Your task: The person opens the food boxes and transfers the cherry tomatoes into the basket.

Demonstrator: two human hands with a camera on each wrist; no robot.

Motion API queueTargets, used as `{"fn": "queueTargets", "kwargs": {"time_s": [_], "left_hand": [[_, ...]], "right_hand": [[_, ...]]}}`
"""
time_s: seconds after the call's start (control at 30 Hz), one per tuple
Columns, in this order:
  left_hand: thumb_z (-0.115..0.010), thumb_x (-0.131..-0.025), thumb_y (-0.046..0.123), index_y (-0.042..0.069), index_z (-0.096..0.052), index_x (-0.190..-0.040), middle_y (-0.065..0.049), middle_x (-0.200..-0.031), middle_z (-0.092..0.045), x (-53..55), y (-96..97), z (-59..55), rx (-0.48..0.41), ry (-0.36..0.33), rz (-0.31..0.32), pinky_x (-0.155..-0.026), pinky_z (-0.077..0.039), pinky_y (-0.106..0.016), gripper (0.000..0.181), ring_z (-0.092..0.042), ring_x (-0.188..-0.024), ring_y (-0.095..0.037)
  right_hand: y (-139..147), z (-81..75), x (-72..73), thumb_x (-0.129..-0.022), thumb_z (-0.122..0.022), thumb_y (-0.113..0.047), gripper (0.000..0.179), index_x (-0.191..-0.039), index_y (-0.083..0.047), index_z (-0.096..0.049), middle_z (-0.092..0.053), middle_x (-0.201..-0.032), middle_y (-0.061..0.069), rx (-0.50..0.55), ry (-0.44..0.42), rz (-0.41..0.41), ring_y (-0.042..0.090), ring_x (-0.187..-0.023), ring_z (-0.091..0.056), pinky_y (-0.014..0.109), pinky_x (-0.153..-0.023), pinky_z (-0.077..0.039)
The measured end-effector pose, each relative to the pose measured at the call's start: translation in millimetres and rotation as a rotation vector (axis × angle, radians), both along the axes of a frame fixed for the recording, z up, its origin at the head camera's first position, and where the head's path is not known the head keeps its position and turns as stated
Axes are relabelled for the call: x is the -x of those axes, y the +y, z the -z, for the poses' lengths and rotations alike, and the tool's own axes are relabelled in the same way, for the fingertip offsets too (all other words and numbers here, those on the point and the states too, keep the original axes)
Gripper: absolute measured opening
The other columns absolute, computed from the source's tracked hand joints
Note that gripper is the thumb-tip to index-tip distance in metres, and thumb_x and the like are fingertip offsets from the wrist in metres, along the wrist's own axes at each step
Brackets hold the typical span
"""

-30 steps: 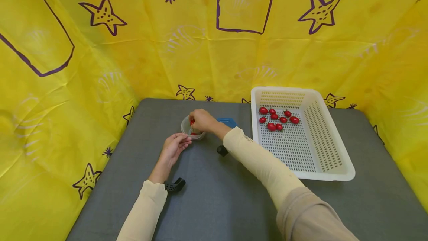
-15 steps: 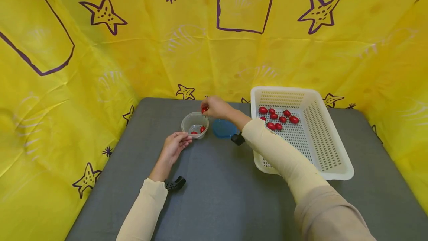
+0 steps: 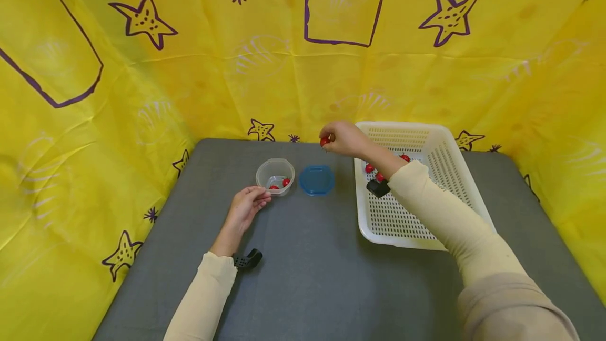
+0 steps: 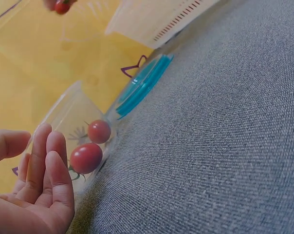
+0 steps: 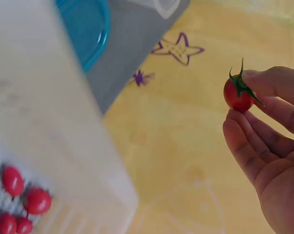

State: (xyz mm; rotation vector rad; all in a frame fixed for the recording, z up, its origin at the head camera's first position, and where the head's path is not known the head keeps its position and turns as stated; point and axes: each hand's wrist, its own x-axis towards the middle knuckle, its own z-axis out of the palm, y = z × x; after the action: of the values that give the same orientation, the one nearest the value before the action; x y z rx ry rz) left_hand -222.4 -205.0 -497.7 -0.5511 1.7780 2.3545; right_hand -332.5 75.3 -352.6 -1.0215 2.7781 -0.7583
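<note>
My right hand [image 3: 347,139] pinches a red cherry tomato [image 5: 238,92] with a green stem, between thumb and fingertips. It is raised near the left rim of the white basket. My left hand [image 3: 246,208] holds the near left rim of a small clear plastic container [image 3: 268,168], thumb and fingers at its edge. Two cherry tomatoes, one redder-dark [image 4: 86,158] and one smaller [image 4: 99,131], lie inside that container. A blue lid [image 3: 316,180] lies flat to the container's right.
The white perforated basket [image 3: 379,236] stands on the right with several cherry tomatoes [image 5: 37,201] in it, partly hidden by my right arm. A grey cloth covers the table [image 3: 303,278]. Yellow patterned fabric [image 3: 213,83] rises behind and at the sides.
My right hand has lifted a tomato out of the clear container and carried it right, past the lid to the basket's edge. My left hand has stayed at the container's rim.
</note>
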Motion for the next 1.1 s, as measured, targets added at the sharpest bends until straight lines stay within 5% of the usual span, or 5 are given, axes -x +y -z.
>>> {"fn": "queueTargets", "kwargs": {"time_s": [0.4,0.63,1.1], "left_hand": [[-0.053,-0.099,0.009,0.005,-0.053,-0.103,0.006,-0.074,-0.070,-2.1,-2.2,0.2,0.015,-0.007,0.007,-0.071,-0.054,-0.019,0.006,-0.068,-0.071,-0.006],[-0.052,-0.100,0.011,0.006,-0.052,-0.104,0.007,-0.074,-0.069,-2.2,-1.7,-1.1,0.024,-0.010,0.015,-0.070,-0.053,-0.018,0.006,-0.068,-0.071,-0.006],[-0.052,-0.100,0.010,0.006,-0.053,-0.103,0.006,-0.074,-0.070,-1.6,-2.1,-0.4,0.001,-0.008,0.014,-0.071,-0.054,-0.019,0.005,-0.068,-0.071,-0.006]], "right_hand": [[64,10.2,-5.4,-0.083,-0.070,-0.004,0.020,-0.101,0.005,-0.070,-0.071,-0.092,0.019,-0.001,0.063,0.055,0.030,-0.081,-0.065,0.043,-0.078,-0.054],[95,23.5,-2.5,-0.081,-0.072,-0.004,0.020,-0.099,0.005,-0.070,-0.071,-0.089,0.018,-0.003,0.015,0.135,0.027,-0.079,-0.063,0.042,-0.077,-0.052],[144,48.4,-3.0,-0.080,-0.073,-0.005,0.017,-0.094,0.004,-0.071,-0.071,-0.086,0.014,-0.226,-0.097,0.166,0.021,-0.074,-0.058,0.040,-0.074,-0.051]]}}
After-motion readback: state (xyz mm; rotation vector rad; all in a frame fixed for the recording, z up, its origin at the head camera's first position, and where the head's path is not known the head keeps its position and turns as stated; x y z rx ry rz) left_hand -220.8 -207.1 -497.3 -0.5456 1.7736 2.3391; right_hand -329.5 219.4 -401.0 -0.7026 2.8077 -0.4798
